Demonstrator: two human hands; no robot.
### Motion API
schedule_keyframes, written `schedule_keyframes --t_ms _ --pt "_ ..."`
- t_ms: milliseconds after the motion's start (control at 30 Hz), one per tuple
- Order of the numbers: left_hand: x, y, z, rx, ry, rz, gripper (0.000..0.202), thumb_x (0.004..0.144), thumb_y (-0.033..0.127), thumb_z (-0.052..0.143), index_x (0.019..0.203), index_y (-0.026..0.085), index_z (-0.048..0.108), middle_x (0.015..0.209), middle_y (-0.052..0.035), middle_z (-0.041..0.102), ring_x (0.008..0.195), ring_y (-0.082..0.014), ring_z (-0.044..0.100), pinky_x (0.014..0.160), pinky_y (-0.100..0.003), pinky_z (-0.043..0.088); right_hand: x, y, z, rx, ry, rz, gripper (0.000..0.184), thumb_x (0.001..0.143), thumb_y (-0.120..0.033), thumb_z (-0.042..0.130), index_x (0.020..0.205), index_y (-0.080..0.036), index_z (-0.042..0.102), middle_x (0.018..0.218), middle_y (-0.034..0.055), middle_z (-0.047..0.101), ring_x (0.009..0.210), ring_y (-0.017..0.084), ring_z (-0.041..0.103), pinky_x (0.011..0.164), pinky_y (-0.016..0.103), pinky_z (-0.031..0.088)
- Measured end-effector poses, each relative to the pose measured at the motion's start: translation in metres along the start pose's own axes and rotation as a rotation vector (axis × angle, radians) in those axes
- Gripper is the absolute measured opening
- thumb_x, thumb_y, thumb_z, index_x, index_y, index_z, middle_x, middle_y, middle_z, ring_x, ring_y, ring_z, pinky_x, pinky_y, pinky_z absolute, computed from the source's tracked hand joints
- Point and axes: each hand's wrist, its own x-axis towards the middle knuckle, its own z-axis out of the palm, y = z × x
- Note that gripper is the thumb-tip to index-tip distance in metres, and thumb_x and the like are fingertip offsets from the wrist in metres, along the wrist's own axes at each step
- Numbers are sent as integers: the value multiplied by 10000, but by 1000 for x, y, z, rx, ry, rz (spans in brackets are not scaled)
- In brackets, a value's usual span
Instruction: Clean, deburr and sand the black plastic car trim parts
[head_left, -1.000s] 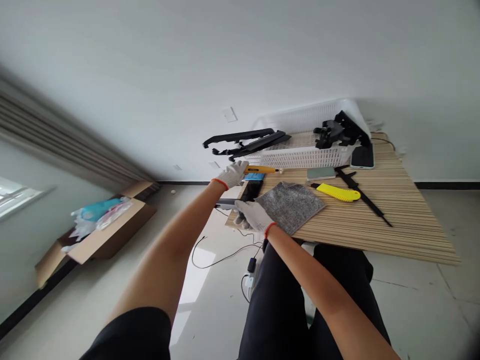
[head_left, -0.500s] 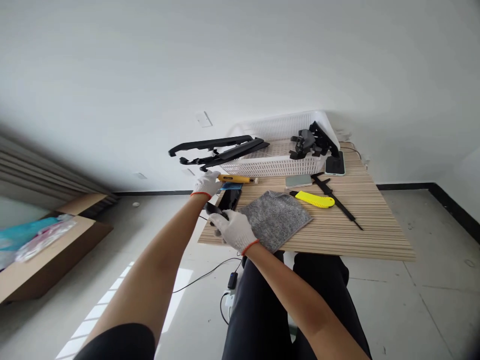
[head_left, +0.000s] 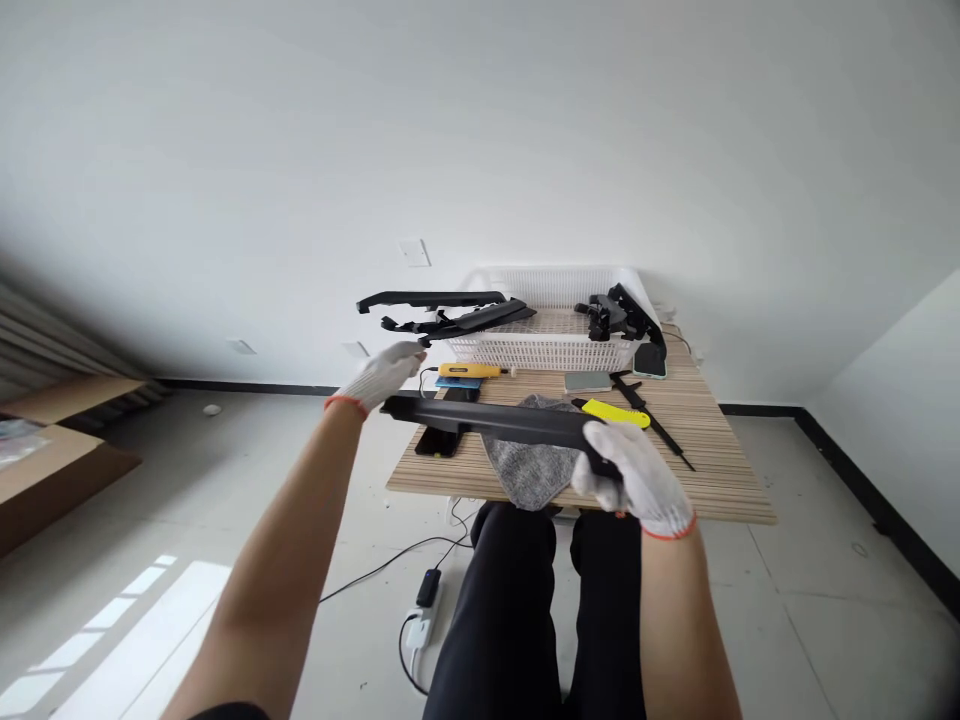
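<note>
My right hand [head_left: 634, 475], in a white knit glove with an orange cuff, is closed around the right end of a long black plastic strip [head_left: 517, 422]. The strip lies level across my view, above the table. My left hand [head_left: 386, 375], gloved the same way, is just above the strip's left end, fingers stretched to the right and apart from the strip. Its fingertips come near the tip of a black plastic part [head_left: 480, 320] that sticks out of the white basket [head_left: 547, 352]. Beneath the strip lies a grey cloth [head_left: 525, 470], partly covered.
On the wood-grain table [head_left: 720, 490] are a yellow utility knife [head_left: 611, 412], a black caliper [head_left: 656, 425], a yellow tool [head_left: 469, 370], a grey block [head_left: 587, 381] and a black phone [head_left: 437, 441]. Another phone [head_left: 651, 361] touches the basket's right side. Cables [head_left: 375, 570] cross the floor.
The black strip has swung from end-on near the table's left to lengthwise in front of me. My right hand has moved right with it; my left hand has shifted slightly left.
</note>
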Motion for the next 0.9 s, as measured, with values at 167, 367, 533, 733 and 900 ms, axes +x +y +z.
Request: schedule_keyframes --t_ms 167,367,533,733,900 --pt "-125 -6 22 -601 870 -125 360 801 233 477 1093 221 687 1080 -40 744 873 -187 695 807 -344 602 -30 79 -45 340 275 -175 601 854 -752 660 925 -161 739 549 -8 598 336 39 368 299 159 246" --pt "-200 34 122 -252 194 -73 442 830 240 580 1265 237 652 1378 -114 668 1271 -310 635 1078 -466 530 -66 135 -61 578 183 -100 419 633 -416 942 984 -241 795 772 12 717 805 168 721 738 256 619" --pt "-159 71 127 -27 30 -206 746 838 369 711 1490 98 473 1486 -280 535 1308 -477 569 1057 -601 475 -79 134 -45 455 79 -135 258 689 -341 879 889 -224 766 808 21 690 768 167 657 713 291 570" --pt "-137 72 113 -385 -206 -333 175 766 333 736 863 220 644 945 -133 718 1048 -413 681 945 -566 487 -78 133 -29 346 107 -218 186 761 -321 822 893 -236 722 909 36 702 841 213 664 727 353 537" --pt "-133 70 79 -775 -117 -218 141 867 377 575 865 251 513 869 -27 678 892 -222 699 796 -352 559 -76 127 -18 275 71 -196 162 750 -274 790 879 -217 710 884 46 699 789 206 644 701 356 511"
